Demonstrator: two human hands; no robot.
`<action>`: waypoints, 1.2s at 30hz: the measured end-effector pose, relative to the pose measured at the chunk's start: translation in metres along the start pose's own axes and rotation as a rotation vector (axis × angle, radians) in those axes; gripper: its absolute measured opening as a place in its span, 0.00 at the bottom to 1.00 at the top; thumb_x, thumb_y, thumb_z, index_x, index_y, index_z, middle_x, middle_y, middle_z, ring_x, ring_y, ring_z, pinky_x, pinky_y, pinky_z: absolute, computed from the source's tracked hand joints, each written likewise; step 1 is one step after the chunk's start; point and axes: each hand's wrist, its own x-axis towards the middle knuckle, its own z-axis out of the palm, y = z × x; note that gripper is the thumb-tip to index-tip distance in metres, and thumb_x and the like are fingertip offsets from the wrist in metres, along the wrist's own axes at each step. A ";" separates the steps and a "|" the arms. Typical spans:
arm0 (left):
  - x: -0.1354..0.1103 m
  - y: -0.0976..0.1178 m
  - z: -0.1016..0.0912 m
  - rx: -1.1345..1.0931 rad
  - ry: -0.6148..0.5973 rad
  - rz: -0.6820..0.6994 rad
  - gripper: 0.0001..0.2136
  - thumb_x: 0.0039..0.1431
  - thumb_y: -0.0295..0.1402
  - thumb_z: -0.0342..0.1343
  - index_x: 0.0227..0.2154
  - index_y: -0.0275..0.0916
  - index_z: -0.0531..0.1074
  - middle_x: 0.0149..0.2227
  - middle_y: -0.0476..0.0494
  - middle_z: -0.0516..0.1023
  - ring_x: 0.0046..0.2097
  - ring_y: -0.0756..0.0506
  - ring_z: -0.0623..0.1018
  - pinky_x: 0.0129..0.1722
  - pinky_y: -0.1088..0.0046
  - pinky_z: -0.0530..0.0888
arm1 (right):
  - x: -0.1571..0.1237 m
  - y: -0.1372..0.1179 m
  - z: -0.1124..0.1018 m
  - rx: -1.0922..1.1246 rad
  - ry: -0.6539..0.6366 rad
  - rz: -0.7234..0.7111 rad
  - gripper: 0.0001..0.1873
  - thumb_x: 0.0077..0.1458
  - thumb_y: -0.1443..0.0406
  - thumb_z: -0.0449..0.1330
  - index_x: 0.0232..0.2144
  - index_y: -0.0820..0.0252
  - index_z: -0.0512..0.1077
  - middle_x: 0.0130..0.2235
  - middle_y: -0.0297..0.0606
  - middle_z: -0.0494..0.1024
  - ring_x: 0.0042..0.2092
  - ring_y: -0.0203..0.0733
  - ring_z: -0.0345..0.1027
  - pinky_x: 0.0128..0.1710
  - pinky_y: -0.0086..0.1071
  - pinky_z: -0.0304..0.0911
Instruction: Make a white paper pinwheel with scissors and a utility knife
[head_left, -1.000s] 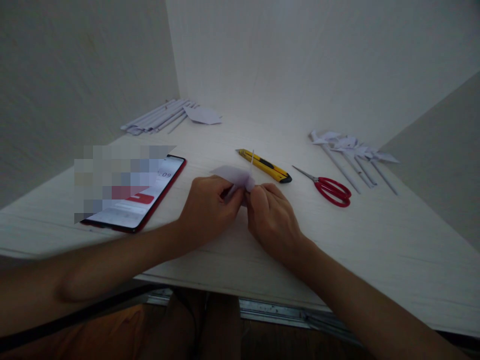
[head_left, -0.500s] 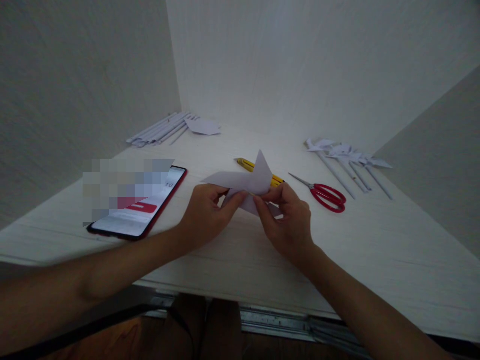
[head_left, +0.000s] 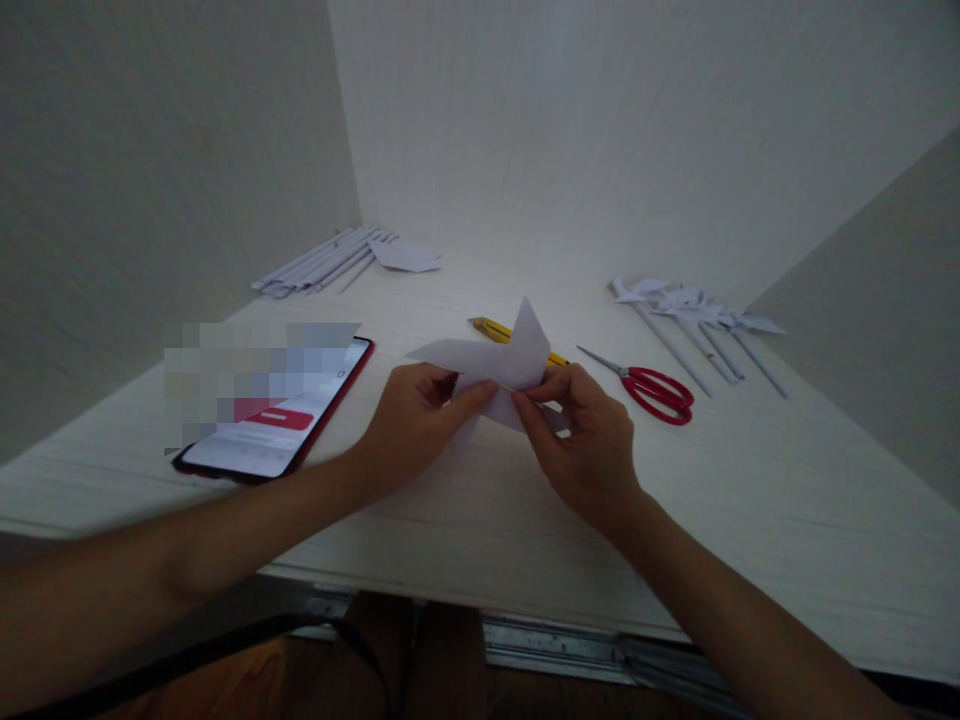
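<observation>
A folded white paper pinwheel (head_left: 504,362) with pointed flaps is held just above the white table (head_left: 750,500) in the middle of the view. My left hand (head_left: 415,417) pinches its left side with thumb and fingers closed. From the right, my right hand (head_left: 587,438) pinches its centre, fingers closed. A thin pin or stick seems to run through the middle, too small to be sure.
A red-cased phone (head_left: 279,410) lies to the left. Behind the paper are a yellow utility knife (head_left: 491,330) and red scissors (head_left: 651,386). Finished paper pinwheels (head_left: 694,315) lie at the right, rolled paper sticks (head_left: 319,260) and a paper piece (head_left: 406,255) at the back left.
The paper went from pressed flat on the table under both hands to lifted and opened into pointed flaps. Since half a second ago the hands have hardly moved.
</observation>
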 end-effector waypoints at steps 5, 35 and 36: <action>0.001 -0.001 -0.001 -0.057 -0.027 -0.089 0.06 0.46 0.33 0.58 0.26 0.36 0.76 0.26 0.46 0.79 0.28 0.48 0.76 0.23 0.77 0.72 | 0.001 0.000 -0.003 -0.045 -0.022 -0.027 0.07 0.48 0.70 0.57 0.24 0.60 0.61 0.27 0.32 0.70 0.26 0.30 0.64 0.21 0.22 0.60; -0.008 -0.014 0.000 0.411 0.139 0.262 0.02 0.47 0.32 0.56 0.25 0.40 0.72 0.27 0.48 0.76 0.28 0.49 0.74 0.29 0.75 0.70 | -0.005 -0.012 0.012 -0.421 -0.077 -0.161 0.07 0.53 0.69 0.48 0.24 0.58 0.56 0.20 0.34 0.69 0.20 0.33 0.59 0.19 0.27 0.49; -0.008 -0.013 0.000 0.440 0.138 0.270 0.02 0.47 0.32 0.56 0.24 0.40 0.72 0.26 0.48 0.76 0.27 0.50 0.73 0.28 0.75 0.70 | -0.005 -0.012 0.012 -0.421 -0.076 -0.175 0.07 0.54 0.69 0.48 0.24 0.58 0.56 0.20 0.35 0.69 0.21 0.33 0.59 0.19 0.27 0.49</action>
